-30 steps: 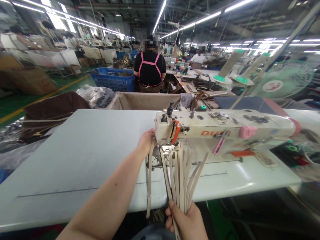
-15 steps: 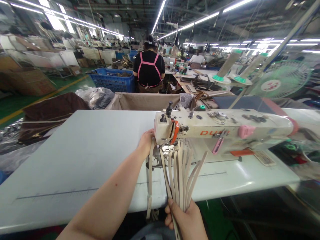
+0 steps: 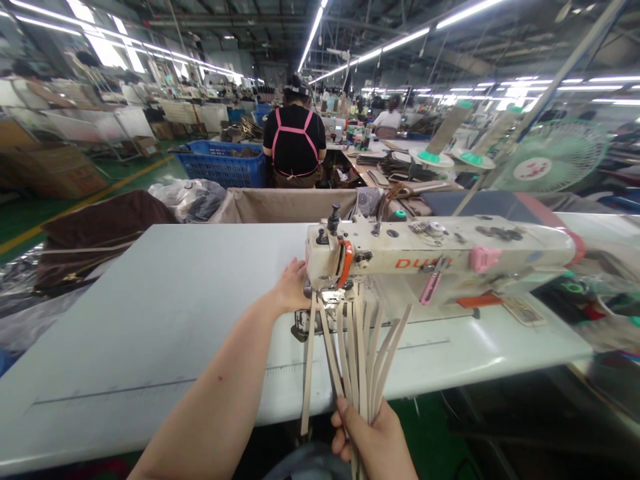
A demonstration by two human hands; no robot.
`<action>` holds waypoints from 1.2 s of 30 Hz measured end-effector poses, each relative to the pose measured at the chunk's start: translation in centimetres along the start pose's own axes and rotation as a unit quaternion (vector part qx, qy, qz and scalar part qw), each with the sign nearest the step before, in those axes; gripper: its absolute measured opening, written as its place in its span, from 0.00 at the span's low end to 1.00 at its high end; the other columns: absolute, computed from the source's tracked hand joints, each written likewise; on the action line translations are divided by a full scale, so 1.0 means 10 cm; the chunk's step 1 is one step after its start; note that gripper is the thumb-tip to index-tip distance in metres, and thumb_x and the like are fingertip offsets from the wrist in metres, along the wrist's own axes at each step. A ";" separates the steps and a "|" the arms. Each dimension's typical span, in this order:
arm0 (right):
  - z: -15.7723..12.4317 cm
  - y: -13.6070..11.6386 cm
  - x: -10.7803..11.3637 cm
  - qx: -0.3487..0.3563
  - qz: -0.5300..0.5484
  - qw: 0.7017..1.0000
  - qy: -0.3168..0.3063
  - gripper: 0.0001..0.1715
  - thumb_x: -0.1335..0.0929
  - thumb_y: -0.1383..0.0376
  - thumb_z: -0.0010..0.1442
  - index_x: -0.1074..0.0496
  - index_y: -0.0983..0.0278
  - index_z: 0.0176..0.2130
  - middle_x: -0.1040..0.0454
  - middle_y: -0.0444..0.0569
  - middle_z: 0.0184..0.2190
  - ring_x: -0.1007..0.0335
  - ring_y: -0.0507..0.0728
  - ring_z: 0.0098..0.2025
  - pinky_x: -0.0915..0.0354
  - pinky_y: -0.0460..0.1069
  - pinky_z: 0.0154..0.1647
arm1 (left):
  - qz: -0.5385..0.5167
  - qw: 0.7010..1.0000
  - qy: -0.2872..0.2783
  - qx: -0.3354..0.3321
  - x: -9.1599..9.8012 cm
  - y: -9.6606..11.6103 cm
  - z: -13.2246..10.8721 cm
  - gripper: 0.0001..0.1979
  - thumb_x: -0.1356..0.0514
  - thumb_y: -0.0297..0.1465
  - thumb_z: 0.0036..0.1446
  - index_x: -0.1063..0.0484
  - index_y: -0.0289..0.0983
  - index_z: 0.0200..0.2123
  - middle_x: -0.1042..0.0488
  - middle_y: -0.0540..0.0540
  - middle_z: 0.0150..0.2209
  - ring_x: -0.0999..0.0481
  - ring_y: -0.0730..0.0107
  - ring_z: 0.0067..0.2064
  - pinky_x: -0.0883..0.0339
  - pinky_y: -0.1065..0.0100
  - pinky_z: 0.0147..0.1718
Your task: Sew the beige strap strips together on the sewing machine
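My left hand [image 3: 291,288] is at the left end of the sewing machine [image 3: 440,250]. Its fingertips go out of sight behind the machine head, and its thumb side lies close to the needle area. From there a single beige strip [image 3: 309,373] hangs down over the table's front edge. In front of the machine, my right hand [image 3: 375,440] is closed around a bundle of narrow beige strips [image 3: 361,373]. The bundle fans out upward toward the needle plate, and one strip on its left reaches up to the presser foot [image 3: 334,295].
The white table [image 3: 175,300] carries a printed ruler line. Behind it stands a beige fabric-lined bin [image 3: 290,203], with a blue crate [image 3: 220,163] and a person in a pink-strapped apron [image 3: 295,140] beyond. Thread cones [image 3: 443,137] and a fan [image 3: 550,160] are at right.
The single strip has shifted right, from beside my left hand to nearer the presser foot. My left hand has turned slightly at the machine head. My right hand keeps its hold.
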State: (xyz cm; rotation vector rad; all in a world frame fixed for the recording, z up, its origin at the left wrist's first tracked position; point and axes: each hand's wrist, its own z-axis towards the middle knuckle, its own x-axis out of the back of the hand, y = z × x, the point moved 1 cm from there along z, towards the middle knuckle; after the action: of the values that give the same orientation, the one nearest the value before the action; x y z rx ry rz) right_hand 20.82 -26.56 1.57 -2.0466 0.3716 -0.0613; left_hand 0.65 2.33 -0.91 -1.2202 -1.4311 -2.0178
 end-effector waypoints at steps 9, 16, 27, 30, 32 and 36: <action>-0.13 -0.22 0.03 -0.059 0.082 0.995 0.022 0.38 0.09 0.39 0.42 0.18 0.66 0.27 0.17 0.49 0.21 0.23 0.54 0.19 0.32 0.46 0.20 | -0.032 0.999 0.011 0.025 0.07 0.10 -0.03 0.59 0.14 0.42 0.38 0.27 0.41 0.73 0.26 0.34 0.74 0.38 0.22 0.82 0.40 0.33 0.82; -0.15 -0.17 0.15 -0.088 0.124 0.988 0.012 0.37 0.07 0.44 0.40 0.11 0.68 0.36 0.18 0.44 0.22 0.18 0.56 0.23 0.30 0.45 0.23 | -0.020 0.999 -0.006 0.030 0.08 0.13 -0.04 0.58 0.15 0.41 0.38 0.28 0.38 0.74 0.29 0.31 0.76 0.40 0.20 0.83 0.42 0.34 0.83; -0.16 -0.09 0.16 -0.064 0.100 0.993 0.003 0.36 0.08 0.44 0.42 0.11 0.69 0.35 0.15 0.51 0.22 0.26 0.53 0.19 0.30 0.48 0.26 | -0.011 1.000 -0.012 0.011 0.03 0.07 -0.01 0.53 0.16 0.41 0.38 0.23 0.42 0.70 0.32 0.31 0.79 0.42 0.16 0.83 0.45 0.31 0.83; -0.17 -0.10 0.15 -0.064 0.089 0.994 0.010 0.37 0.07 0.44 0.40 0.13 0.69 0.34 0.15 0.51 0.22 0.25 0.54 0.19 0.32 0.47 0.24 | -0.018 1.000 -0.015 0.019 0.05 0.10 -0.02 0.55 0.16 0.43 0.37 0.23 0.41 0.70 0.30 0.31 0.78 0.41 0.16 0.82 0.44 0.33 0.83; -0.17 -0.10 0.15 -0.067 0.074 0.995 0.014 0.36 0.08 0.44 0.40 0.14 0.68 0.33 0.16 0.51 0.21 0.25 0.54 0.19 0.32 0.47 0.24 | -0.022 0.999 -0.014 0.022 0.07 0.12 -0.03 0.57 0.15 0.45 0.37 0.25 0.40 0.73 0.31 0.31 0.78 0.40 0.17 0.82 0.44 0.33 0.83; -0.17 -0.12 0.15 -0.067 0.061 0.996 0.011 0.36 0.09 0.43 0.42 0.15 0.68 0.32 0.16 0.52 0.22 0.24 0.55 0.20 0.32 0.47 0.23 | -0.022 0.999 -0.012 0.024 0.08 0.13 -0.02 0.59 0.14 0.46 0.36 0.24 0.38 0.72 0.32 0.29 0.79 0.43 0.19 0.84 0.44 0.34 0.84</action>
State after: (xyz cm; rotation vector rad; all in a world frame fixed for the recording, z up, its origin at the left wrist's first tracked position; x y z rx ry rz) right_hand 22.21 -27.90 3.21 -2.1516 0.5275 0.0157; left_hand 1.04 1.72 0.42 -1.2072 -1.5227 -1.9920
